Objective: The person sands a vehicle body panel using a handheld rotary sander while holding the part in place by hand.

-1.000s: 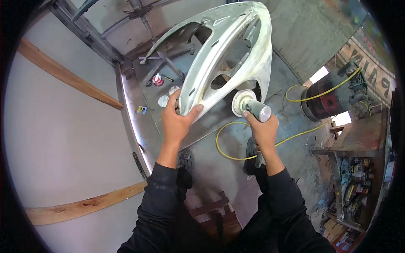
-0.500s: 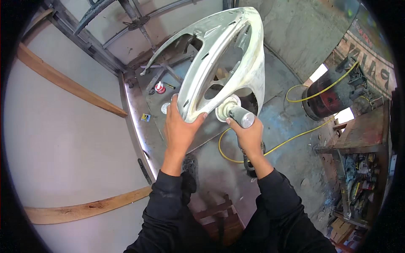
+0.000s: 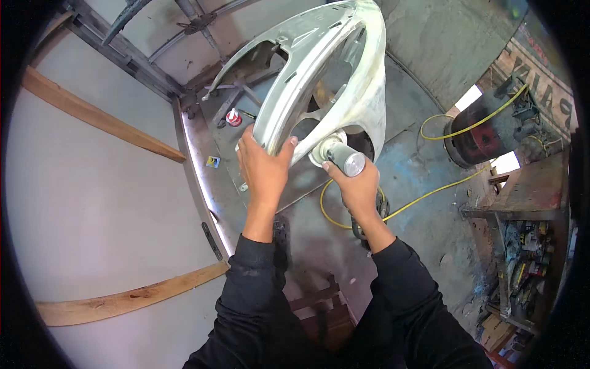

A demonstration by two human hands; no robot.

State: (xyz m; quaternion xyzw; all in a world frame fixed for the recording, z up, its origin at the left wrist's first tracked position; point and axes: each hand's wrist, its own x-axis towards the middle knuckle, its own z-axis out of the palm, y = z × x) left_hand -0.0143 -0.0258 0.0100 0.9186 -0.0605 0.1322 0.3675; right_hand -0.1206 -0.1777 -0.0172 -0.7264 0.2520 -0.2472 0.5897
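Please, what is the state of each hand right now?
Left hand: closed, holding the panel by its near end.
Right hand: closed, holding the sander.

A pale wall [image 3: 110,203] borders the grey floor [image 3: 424,237] (blue-stained in patches).

White-and-grey panel [image 3: 367,98], yellow hose [image 3: 432,195]

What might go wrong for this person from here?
The left hand grips the pale panel near its lower end, so the far end might wobble. The right hand holds the round-headed tool near the bare left hand; a slip might hurt it. The yellow hose loops across the floor and could snag or trip someone.
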